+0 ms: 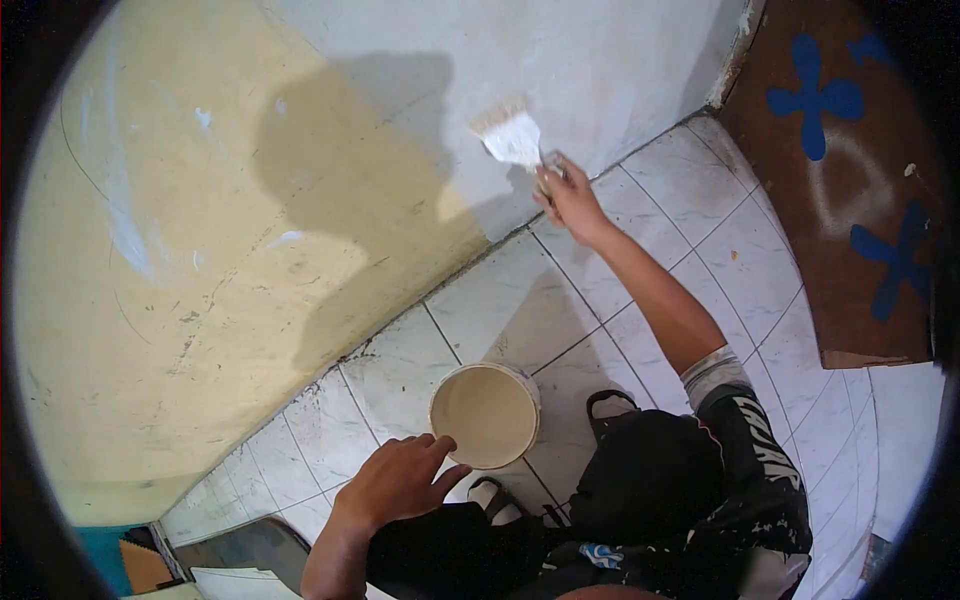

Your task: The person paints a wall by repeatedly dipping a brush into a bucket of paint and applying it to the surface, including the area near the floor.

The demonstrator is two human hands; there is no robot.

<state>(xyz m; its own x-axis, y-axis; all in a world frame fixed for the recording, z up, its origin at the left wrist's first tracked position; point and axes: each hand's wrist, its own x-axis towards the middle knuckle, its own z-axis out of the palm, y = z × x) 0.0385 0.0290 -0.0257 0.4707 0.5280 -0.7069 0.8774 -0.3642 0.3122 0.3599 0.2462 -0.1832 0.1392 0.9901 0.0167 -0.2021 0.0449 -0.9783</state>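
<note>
My right hand (572, 203) is closed round the handle of a wide paintbrush (513, 136), its ferrule smeared white. The pale bristles point up and left, close against the white-painted part of the wall (620, 60). Left of that, the wall is still yellow (180, 250) with white streaks and scuffs. A round bucket (487, 415) of off-white paint stands on the tiles between my feet and the wall. My left hand (405, 480) holds nothing; its fingers are apart, with the fingertips right at the bucket's near left rim.
A brown board (870, 190) with blue painted shapes stands at the right. White floor tiles (660, 210) run along the wall's foot. My sandalled feet (612, 408) are just beside the bucket. A dark flat object (245, 550) lies at the lower left.
</note>
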